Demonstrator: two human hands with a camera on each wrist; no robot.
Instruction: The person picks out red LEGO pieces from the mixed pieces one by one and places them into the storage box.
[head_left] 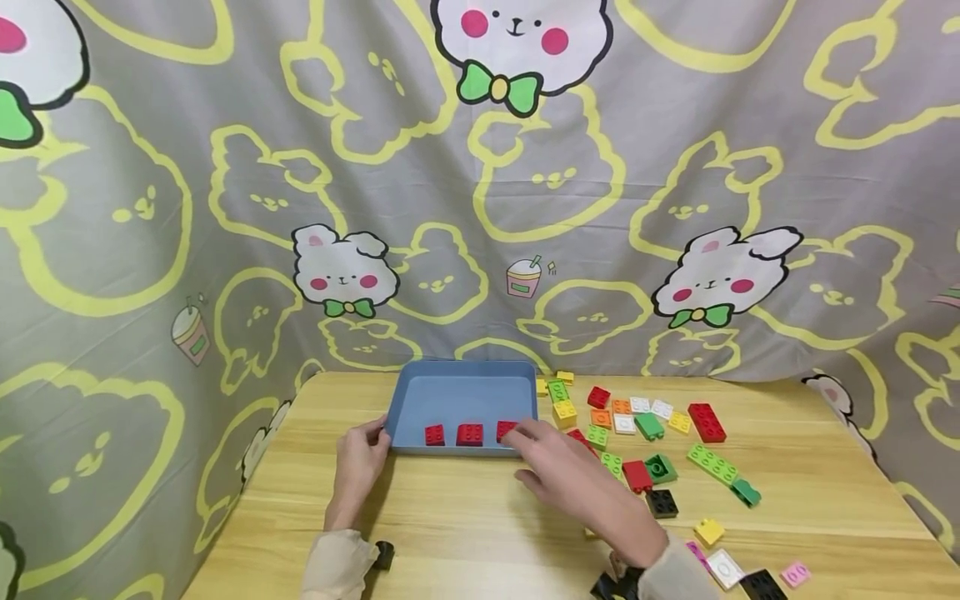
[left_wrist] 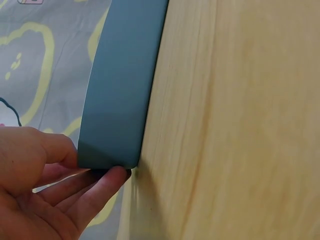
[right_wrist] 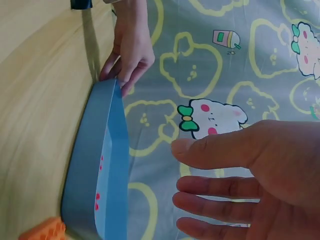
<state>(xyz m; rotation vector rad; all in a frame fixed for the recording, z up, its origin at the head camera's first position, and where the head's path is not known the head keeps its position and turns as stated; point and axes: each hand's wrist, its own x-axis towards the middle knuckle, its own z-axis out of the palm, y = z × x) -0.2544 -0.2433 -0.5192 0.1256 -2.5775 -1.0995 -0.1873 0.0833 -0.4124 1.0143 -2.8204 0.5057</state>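
A blue-grey tray [head_left: 465, 400] lies on the wooden table against the patterned cloth. Along its front side sit three red toy bricks: a small one [head_left: 434, 434] at the left, a wider one [head_left: 470, 434] in the middle, and one [head_left: 506, 429] at the right, partly covered by the right hand in the head view. My left hand [head_left: 362, 457] grips the tray's front left corner, thumb and fingers about its wall [left_wrist: 117, 90]. Over the front right corner hovers my right hand [head_left: 558, 467]; its fingers [right_wrist: 215, 205] are extended and loosely spread, holding nothing.
Loose toy bricks in several colours lie right of the tray, among them a long green brick [head_left: 712, 463], a red brick [head_left: 707, 422] and a black brick [head_left: 662, 503]. An orange brick [right_wrist: 44, 230] shows close to the tray. The cloth [head_left: 450, 183] hangs behind the table.
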